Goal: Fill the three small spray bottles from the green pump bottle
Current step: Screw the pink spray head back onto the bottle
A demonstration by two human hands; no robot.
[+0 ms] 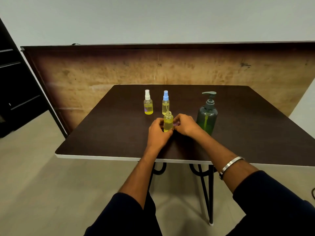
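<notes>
Now both hands' fingers, left (157, 132) and right (185, 124), pinching the uncapped bottle (168, 122).

Your left hand (157, 132) grips the uncapped spray bottle (168, 122) upright on the table (102, 133), and your right hand (185, 124) pinches something purple beside it. Behind stand the white-capped bottle (148, 103) and blue-capped bottle (165, 102); the green pump bottle (207, 114) stands right.
</notes>
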